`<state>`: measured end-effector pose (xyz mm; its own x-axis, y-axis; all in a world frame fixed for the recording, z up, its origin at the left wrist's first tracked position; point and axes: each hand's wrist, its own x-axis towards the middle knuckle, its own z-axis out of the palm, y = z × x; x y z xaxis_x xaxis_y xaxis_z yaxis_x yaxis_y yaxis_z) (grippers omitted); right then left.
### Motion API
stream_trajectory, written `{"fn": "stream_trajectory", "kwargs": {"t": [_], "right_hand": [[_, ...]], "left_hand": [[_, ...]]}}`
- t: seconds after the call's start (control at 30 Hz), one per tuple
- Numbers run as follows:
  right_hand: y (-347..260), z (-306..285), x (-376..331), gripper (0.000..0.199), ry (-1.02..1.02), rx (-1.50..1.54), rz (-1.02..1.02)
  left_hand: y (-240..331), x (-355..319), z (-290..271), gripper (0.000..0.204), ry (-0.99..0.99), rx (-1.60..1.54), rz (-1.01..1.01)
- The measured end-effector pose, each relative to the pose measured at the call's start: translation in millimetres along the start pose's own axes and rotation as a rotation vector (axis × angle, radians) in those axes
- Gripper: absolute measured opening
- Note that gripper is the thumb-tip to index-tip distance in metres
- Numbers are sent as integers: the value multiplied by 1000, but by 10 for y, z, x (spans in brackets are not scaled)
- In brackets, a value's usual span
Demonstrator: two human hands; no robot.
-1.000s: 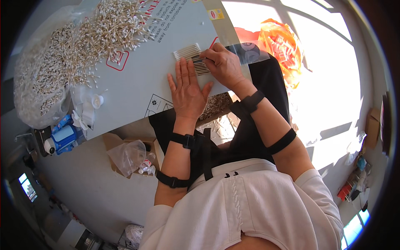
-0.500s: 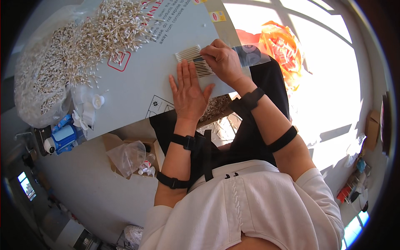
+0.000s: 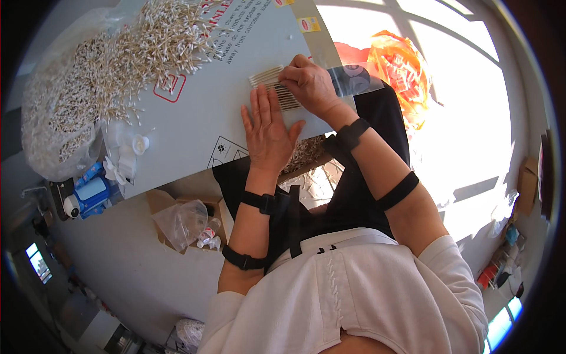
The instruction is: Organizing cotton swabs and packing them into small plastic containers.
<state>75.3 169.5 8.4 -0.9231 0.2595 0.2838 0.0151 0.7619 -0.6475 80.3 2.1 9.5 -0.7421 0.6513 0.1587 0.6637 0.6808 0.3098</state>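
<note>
1. The right hand (image 3: 309, 87) has its fingers curled down, pinching a flat row of cotton swabs (image 3: 276, 88). The swabs lie side by side like a little fence.
2. The left hand (image 3: 268, 131) is wide open and flat, fingers spread. It presses on the grey board (image 3: 194, 127) just below the swab row, close to the board's near edge. It holds nothing.
3. A clear plastic bag (image 3: 354, 79) with a dark round mark lies just past the right hand, at the board's right edge.
4. A red square sign (image 3: 170, 88) is printed in the middle of the board, and a small black box sign (image 3: 223, 150) sits near the near edge.
5. A big pile of loose swabs (image 3: 118, 56) covers the far left corner.
6. A blue box (image 3: 91, 192) sits off the left edge.
7. An orange bag (image 3: 401, 68) lies to the right.
</note>
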Motion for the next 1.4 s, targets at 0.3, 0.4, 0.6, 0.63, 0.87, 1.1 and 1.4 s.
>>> {"fn": "stream_trajectory", "kwargs": {"t": [0.3, 0.4, 0.6, 0.63, 0.87, 1.1, 1.4], "right_hand": [[212, -121, 221, 9, -22, 271, 93], [202, -120, 320, 9, -62, 170, -26], [170, 11, 509, 8, -155, 65, -94], [169, 22, 543, 8, -156, 39, -91], [176, -180, 435, 27, -271, 173, -30], [78, -321, -299, 64, -259, -173, -267], [83, -193, -400, 49, -136, -234, -300]], "left_hand": [[-93, 122, -23, 77, -60, -10, 84], [-101, 113, -8, 77, -58, 8, 80], [-113, 112, 20, 77, -67, 22, 79], [-114, 113, 25, 77, -66, 28, 80], [-127, 102, 32, 75, -58, 55, 90], [-106, 129, -8, 74, -78, 56, 84], [-76, 135, -29, 76, -109, 71, 81]]}}
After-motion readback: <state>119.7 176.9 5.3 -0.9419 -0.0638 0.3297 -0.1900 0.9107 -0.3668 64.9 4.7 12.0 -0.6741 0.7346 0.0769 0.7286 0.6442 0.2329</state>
